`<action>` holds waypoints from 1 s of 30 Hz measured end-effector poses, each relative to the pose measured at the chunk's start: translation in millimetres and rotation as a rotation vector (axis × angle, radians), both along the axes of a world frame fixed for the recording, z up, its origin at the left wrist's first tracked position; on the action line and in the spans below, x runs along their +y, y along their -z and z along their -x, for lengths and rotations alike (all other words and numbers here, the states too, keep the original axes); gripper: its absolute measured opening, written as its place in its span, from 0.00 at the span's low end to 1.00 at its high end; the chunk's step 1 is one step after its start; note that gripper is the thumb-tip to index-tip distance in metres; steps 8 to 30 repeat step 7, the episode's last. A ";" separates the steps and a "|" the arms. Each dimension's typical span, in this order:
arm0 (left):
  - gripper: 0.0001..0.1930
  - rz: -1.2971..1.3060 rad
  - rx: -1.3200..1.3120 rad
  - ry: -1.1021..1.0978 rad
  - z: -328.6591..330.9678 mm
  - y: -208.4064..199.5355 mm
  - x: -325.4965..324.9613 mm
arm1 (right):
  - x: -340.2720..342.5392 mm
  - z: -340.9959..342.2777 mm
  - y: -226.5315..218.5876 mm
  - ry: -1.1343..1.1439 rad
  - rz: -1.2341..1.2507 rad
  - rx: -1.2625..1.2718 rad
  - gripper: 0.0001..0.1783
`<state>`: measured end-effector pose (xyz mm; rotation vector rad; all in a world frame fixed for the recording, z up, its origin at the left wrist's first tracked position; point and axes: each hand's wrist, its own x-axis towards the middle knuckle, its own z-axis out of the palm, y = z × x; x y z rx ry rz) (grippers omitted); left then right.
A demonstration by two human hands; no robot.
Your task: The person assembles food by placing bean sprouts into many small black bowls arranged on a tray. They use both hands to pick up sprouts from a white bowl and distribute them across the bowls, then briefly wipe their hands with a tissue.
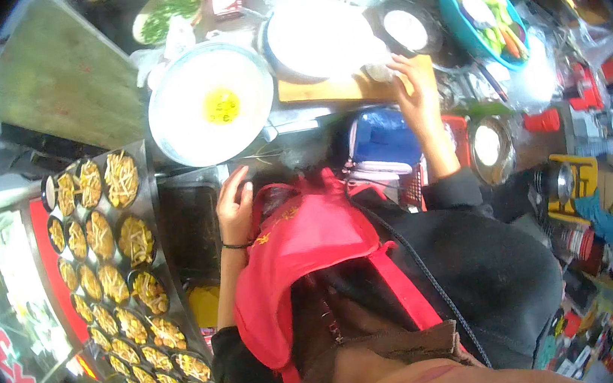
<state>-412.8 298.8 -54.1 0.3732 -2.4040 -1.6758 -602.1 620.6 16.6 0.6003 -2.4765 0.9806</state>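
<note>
My left hand, a dark band on its wrist, is just below a wide white bowl with yellow liquid in its middle. Its fingers are extended and it holds nothing. On the right, my right hand reaches over the end of a wooden board, thumb and fingers apart. Its fingertips are next to a small translucent thing, too glared to make out; whether they touch is unclear. Beyond the board stands a large round white thing, washed out by light.
Rows of dark bowls with pale strips of food line the left side. A bowl of chopped greens stands at the back, and a blue basin of vegetables at back right. A blue bag lies below the board.
</note>
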 end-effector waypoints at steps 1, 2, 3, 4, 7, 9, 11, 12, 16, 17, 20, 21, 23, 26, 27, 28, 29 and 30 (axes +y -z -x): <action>0.15 0.018 -0.009 -0.011 -1.4 -4.1 0.5 | 10.1 -0.5 -0.3 -0.003 -0.158 0.027 0.16; 0.16 0.041 -0.001 -0.001 -8.0 -8.2 3.5 | 12.7 -6.9 2.3 0.015 -0.123 -0.027 0.16; 0.15 0.092 -0.023 -0.017 -12.2 -10.6 2.9 | 6.6 -14.9 8.7 -0.043 0.005 -0.053 0.16; 0.14 -0.057 -0.101 -0.055 -19.0 -12.4 4.2 | -6.6 -20.5 16.9 -0.057 0.211 -0.270 0.13; 0.10 0.207 0.000 0.044 -41.1 -29.2 -5.9 | -102.5 -18.7 24.4 -0.269 0.240 -0.497 0.13; 0.10 0.207 0.000 0.044 -41.1 -29.2 -5.9 | -102.5 -18.7 24.4 -0.269 0.240 -0.497 0.13; 0.10 0.207 0.000 0.044 -41.1 -29.2 -5.9 | -102.5 -18.7 24.4 -0.269 0.240 -0.497 0.13; 0.10 0.207 0.000 0.044 -41.1 -29.2 -5.9 | -102.5 -18.7 24.4 -0.269 0.240 -0.497 0.13; 0.10 0.207 0.000 0.044 -41.1 -29.2 -5.9 | -102.5 -18.7 24.4 -0.269 0.240 -0.497 0.13; 0.10 0.207 0.000 0.044 -41.1 -29.2 -5.9 | -102.5 -18.7 24.4 -0.269 0.240 -0.497 0.13; 0.10 0.207 0.000 0.044 -41.1 -29.2 -5.9 | -102.5 -18.7 24.4 -0.269 0.240 -0.497 0.13; 0.10 0.207 0.000 0.044 -41.1 -29.2 -5.9 | -102.5 -18.7 24.4 -0.269 0.240 -0.497 0.13; 0.10 0.207 0.000 0.044 -41.1 -29.2 -5.9 | -102.5 -18.7 24.4 -0.269 0.240 -0.497 0.13; 0.10 0.207 0.000 0.044 -41.1 -29.2 -5.9 | -102.5 -18.7 24.4 -0.269 0.240 -0.497 0.13; 0.10 0.207 0.000 0.044 -41.1 -29.2 -5.9 | -102.5 -18.7 24.4 -0.269 0.240 -0.497 0.13; 0.10 0.207 0.000 0.044 -41.1 -29.2 -5.9 | -102.5 -18.7 24.4 -0.269 0.240 -0.497 0.13; 0.10 0.207 0.000 0.044 -41.1 -29.2 -5.9 | -102.5 -18.7 24.4 -0.269 0.240 -0.497 0.13; 0.10 0.207 0.000 0.044 -41.1 -29.2 -5.9 | -102.5 -18.7 24.4 -0.269 0.240 -0.497 0.13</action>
